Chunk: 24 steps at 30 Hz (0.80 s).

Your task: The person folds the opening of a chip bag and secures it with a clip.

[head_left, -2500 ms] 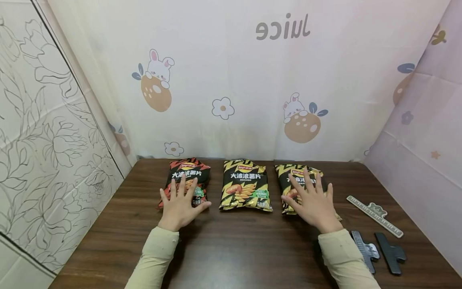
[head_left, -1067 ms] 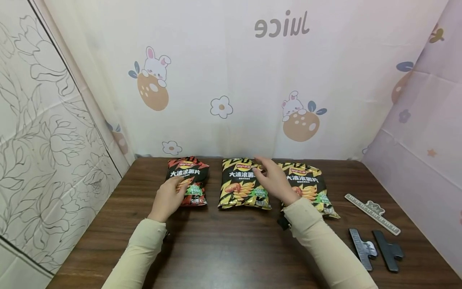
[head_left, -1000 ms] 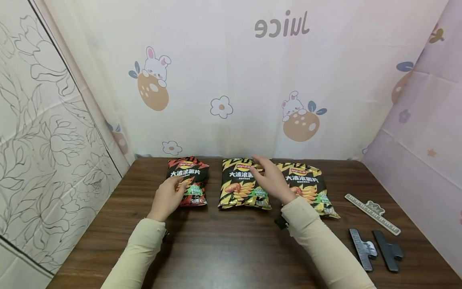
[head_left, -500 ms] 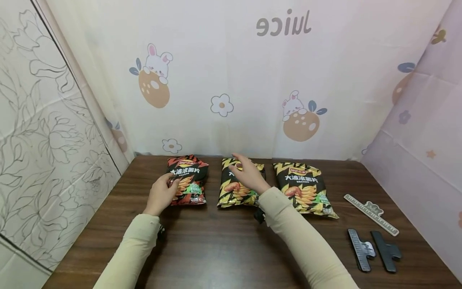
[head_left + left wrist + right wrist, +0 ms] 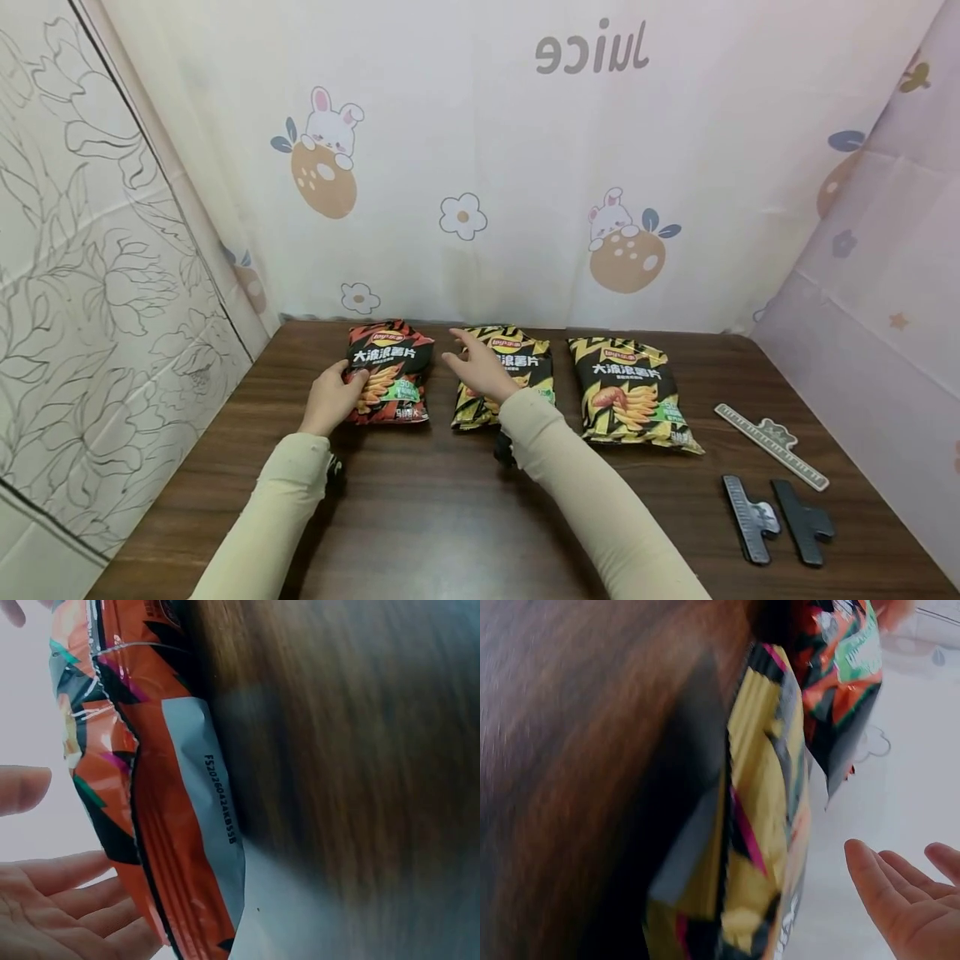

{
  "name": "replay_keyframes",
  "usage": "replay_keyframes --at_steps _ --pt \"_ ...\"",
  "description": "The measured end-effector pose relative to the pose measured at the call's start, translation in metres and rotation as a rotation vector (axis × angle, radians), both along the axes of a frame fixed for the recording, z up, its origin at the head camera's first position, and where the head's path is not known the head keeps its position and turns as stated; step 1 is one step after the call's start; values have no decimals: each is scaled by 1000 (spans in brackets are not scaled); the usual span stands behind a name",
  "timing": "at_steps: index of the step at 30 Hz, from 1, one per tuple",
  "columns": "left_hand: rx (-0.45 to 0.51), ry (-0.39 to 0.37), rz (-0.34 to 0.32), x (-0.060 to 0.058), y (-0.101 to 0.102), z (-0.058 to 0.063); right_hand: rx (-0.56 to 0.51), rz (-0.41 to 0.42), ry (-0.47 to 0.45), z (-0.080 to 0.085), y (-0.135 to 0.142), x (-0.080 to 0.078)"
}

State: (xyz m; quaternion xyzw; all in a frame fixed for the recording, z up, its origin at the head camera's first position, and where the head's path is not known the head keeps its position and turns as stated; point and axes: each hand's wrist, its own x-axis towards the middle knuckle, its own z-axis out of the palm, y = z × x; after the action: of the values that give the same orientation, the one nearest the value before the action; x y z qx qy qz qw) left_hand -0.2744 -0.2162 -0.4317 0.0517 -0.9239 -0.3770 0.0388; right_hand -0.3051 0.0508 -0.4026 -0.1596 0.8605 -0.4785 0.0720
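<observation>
My left hand (image 5: 332,400) is at the left edge of a red and black chip bag (image 5: 393,392). Its fingers reach the bag's edge in the left wrist view, with the thumb (image 5: 22,789) apart from the front face. My right hand (image 5: 483,367) passes over the yellow and black middle chip bag (image 5: 525,362), covering part of its print. Holding nothing, its fingers extend left toward the red bag. In the right wrist view these fingers (image 5: 866,866) are above the middle bag (image 5: 761,780). A second yellow and black chip bag (image 5: 626,392) lies to the right.
A pale clip (image 5: 776,446) lies at the table's right side, with a grey clip (image 5: 748,518) and a black clip (image 5: 802,523) nearer the front. A printed curtain (image 5: 525,167) hangs behind the wooden table (image 5: 450,517).
From spread over the outer bags, my hands have shifted: the right moved left across the middle bag, and the left slid to the red bag's left edge. The bags stay nearly in place.
</observation>
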Motion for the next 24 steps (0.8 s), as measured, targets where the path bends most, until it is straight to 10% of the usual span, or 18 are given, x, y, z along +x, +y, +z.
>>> replay_keyframes --at_steps 24 --pt "148 -165 62 -17 -16 -2 -82 -44 -213 -14 -48 -3"
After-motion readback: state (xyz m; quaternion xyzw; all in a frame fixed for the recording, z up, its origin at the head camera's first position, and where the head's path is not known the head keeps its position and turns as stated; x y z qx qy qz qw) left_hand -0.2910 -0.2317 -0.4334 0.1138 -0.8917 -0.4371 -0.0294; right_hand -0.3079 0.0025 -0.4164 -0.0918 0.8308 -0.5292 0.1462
